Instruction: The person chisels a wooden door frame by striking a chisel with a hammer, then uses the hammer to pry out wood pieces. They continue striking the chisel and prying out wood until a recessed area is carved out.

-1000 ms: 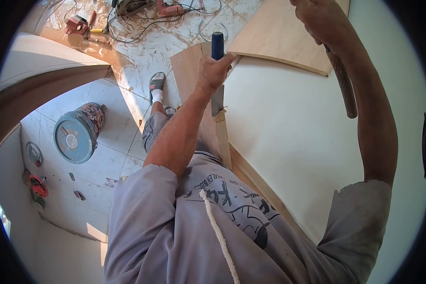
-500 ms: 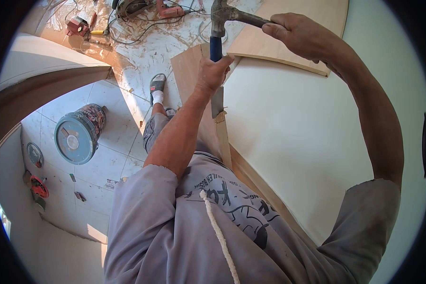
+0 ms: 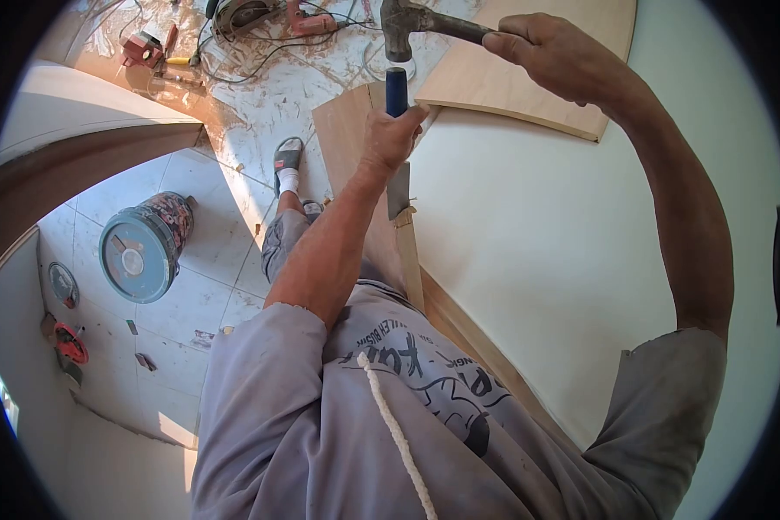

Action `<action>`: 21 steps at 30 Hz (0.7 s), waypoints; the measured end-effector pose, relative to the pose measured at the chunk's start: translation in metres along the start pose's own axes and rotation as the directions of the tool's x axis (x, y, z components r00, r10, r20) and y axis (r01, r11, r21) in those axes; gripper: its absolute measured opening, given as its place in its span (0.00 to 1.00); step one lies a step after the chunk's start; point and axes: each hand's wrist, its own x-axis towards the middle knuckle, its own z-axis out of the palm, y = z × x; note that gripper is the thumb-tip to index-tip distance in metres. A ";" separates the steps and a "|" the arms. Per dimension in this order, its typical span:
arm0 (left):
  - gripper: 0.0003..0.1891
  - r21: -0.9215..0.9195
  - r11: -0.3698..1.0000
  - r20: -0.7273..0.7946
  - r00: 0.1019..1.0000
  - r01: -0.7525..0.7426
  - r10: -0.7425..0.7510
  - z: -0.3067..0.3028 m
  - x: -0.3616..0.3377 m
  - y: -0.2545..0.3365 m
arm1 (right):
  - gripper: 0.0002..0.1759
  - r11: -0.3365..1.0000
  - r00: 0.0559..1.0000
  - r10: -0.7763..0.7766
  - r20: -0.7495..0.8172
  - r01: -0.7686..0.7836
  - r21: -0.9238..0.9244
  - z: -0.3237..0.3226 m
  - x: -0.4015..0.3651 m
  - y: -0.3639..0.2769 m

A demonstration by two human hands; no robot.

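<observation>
My left hand is wrapped around the blue handle of a chisel, which stands upright. Below the fist the metal blade shows, its lower end against the splintered end of a wooden edge strip. My right hand grips a claw hammer by its dark handle. The hammer's face hangs just above the butt of the chisel, with a small gap between them. A wooden panel runs beside and behind my left hand.
A light wooden board lies at the upper right, beside a white surface. A circular saw, a pink power tool and cords lie among shavings. On the left floor stands a lidded bucket.
The hammer has come up slightly off the chisel's butt, where it was touching before. My left hand and the chisel have stayed in place.
</observation>
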 end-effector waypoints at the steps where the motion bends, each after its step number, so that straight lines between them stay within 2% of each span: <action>1: 0.15 0.001 1.000 -0.002 1.000 0.001 -0.001 0.000 0.000 0.002 | 0.25 1.000 1.000 -0.001 0.001 0.001 0.001 -0.013 -0.006 -0.012; 3: 0.16 -0.055 0.996 0.035 0.997 0.064 -0.062 0.002 -0.004 0.006 | 0.21 0.950 0.979 0.144 -0.142 -0.097 0.298 -0.031 -0.024 -0.045; 4: 0.16 -0.051 0.996 0.038 0.997 0.066 -0.065 0.001 -0.003 0.005 | 0.21 0.948 0.979 0.149 -0.142 -0.100 0.301 -0.031 -0.023 -0.048; 6: 0.14 -0.058 0.996 0.053 0.996 0.069 -0.066 -0.001 -0.002 0.004 | 0.21 0.900 0.950 0.274 -0.149 -0.199 0.387 -0.031 -0.021 -0.052; 7: 0.14 -0.059 0.996 0.053 0.997 0.064 -0.061 -0.001 -0.001 0.003 | 0.23 0.920 0.971 0.220 -0.088 -0.177 0.349 -0.027 -0.030 -0.056; 8: 0.14 -0.057 0.996 0.038 0.997 0.063 -0.061 -0.001 -0.002 0.002 | 0.24 0.996 1.000 0.010 0.012 -0.009 -0.089 -0.003 -0.006 -0.018; 10: 0.14 -0.056 0.997 0.025 0.998 0.059 -0.057 -0.001 -0.002 0.002 | 0.25 0.984 0.982 0.075 0.171 -0.046 -0.170 -0.009 -0.007 -0.028; 11: 0.14 -0.058 0.997 0.025 0.998 0.061 -0.059 -0.001 -0.002 0.002 | 0.25 0.984 0.982 0.079 0.169 -0.049 -0.174 -0.015 -0.009 -0.031; 13: 0.14 -0.059 0.996 0.023 0.998 0.065 -0.064 0.000 -0.001 0.002 | 0.25 0.991 0.991 0.130 0.042 -0.130 0.004 -0.036 -0.019 -0.043; 14: 0.14 -0.064 0.995 0.026 0.997 0.076 -0.074 0.000 -0.003 0.003 | 0.24 0.939 0.973 0.220 0.073 -0.231 0.255 -0.051 -0.031 -0.057; 15: 0.13 -0.066 0.994 0.029 0.996 0.085 -0.083 0.000 -0.003 0.004 | 0.23 0.853 0.975 0.144 0.168 -0.208 0.478 -0.069 -0.030 -0.048; 16: 0.13 -0.063 0.994 0.030 0.996 0.087 -0.086 -0.001 -0.003 0.003 | 0.23 0.712 0.970 0.049 0.237 -0.200 0.673 -0.081 -0.028 -0.041; 17: 0.13 -0.067 0.994 0.032 0.996 0.086 -0.084 -0.002 -0.003 0.003 | 0.23 0.710 0.970 0.052 0.236 -0.202 0.674 -0.065 -0.024 -0.037; 18: 0.13 -0.071 0.994 0.036 0.996 0.083 -0.080 0.000 -0.003 0.003 | 0.24 0.872 0.977 0.195 0.090 -0.214 0.440 -0.034 -0.019 -0.038; 19: 0.13 -0.071 0.994 0.042 0.996 0.080 -0.077 0.001 -0.003 0.003 | 0.25 0.949 0.955 0.283 -0.093 -0.265 0.169 -0.012 -0.017 -0.037; 20: 0.13 -0.081 0.993 0.028 0.996 0.084 -0.082 0.001 -0.003 0.002 | 0.25 0.951 0.955 0.281 -0.099 -0.262 0.167 -0.004 -0.018 -0.036; 21: 0.14 -0.090 0.992 0.013 0.996 0.092 -0.091 -0.001 -0.003 0.002 | 0.24 0.969 0.975 0.219 -0.035 -0.213 0.128 0.003 -0.019 -0.035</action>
